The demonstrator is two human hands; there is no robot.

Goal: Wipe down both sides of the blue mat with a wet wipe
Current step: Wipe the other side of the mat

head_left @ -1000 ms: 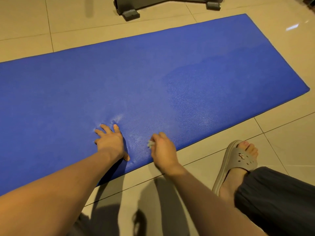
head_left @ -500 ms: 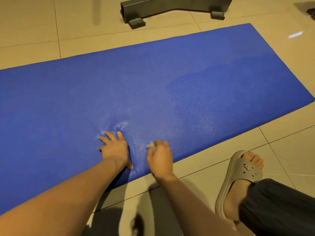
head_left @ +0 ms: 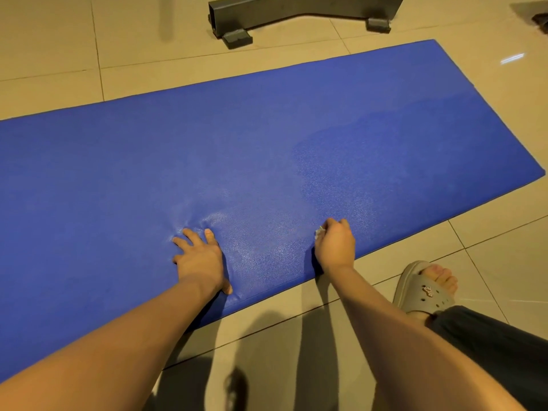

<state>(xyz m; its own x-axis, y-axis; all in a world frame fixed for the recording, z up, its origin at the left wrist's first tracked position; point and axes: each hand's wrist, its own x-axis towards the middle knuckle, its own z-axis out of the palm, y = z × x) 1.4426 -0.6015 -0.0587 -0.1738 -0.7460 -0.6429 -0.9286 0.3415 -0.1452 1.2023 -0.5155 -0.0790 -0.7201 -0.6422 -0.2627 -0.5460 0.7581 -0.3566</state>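
Observation:
The blue mat [head_left: 267, 149] lies flat on the tiled floor, stretching from the left edge to the upper right. Its right part looks darker and damp. My left hand [head_left: 200, 258] presses flat on the mat near its front edge, fingers spread, denting the surface. To its right, my right hand [head_left: 336, 243] holds a small bunched wet wipe [head_left: 319, 232] against the mat close to the front edge. Only a bit of the wipe shows past the fingers.
A grey metal frame base [head_left: 284, 13] with two feet stands on the beige tiles beyond the mat's far edge. My right foot in a grey slipper [head_left: 424, 289] rests on the floor at the lower right, beside a dark trouser leg [head_left: 501, 345].
My right hand has slid to the right along the mat's front edge with the wipe, away from my left hand, which stays pressed in place. The camera view has tilted slightly.

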